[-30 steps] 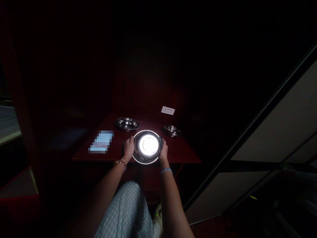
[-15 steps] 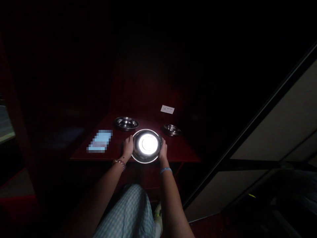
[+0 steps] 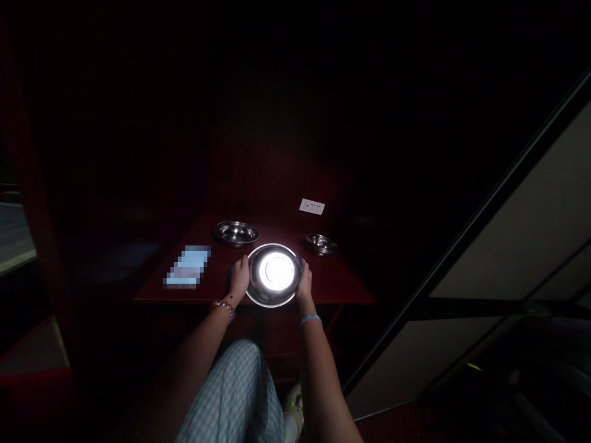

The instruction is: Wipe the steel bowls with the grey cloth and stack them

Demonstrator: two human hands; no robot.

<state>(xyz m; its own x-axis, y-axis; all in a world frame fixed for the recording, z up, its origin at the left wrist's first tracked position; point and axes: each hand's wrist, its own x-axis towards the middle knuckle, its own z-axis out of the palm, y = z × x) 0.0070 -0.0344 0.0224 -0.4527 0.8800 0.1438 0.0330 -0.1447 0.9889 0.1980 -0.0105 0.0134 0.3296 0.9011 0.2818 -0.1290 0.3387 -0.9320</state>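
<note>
A shiny round metal bowl (image 3: pixel 258 289) is held between my two hands at the front of the dark red table, its middle lit to a white glare. Whether its inside or its underside faces me, I cannot tell. My left hand (image 3: pixel 239 278), with a beaded bracelet at the wrist, is closed on the left rim. At the right rim, my right hand (image 3: pixel 304 282) grips the bowl too, its wrist circled by a light blue band. A small dark patch shows by the right fingers, too unclear to name. Fingers under the bowl are hidden.
On the table (image 3: pixel 341 280) behind, a wide metal bowl (image 3: pixel 236 234) stands left and a smaller metal bowl (image 3: pixel 320 244) right. A pixelated bright rectangle (image 3: pixel 188 267) lies at the left. A white socket plate (image 3: pixel 312 207) is on the back wall. A pale panel (image 3: pixel 498 246) slants along the right.
The view has shifted slightly, so the table and bowls appear a little lower. Both hands keep the same hold on the bowl.
</note>
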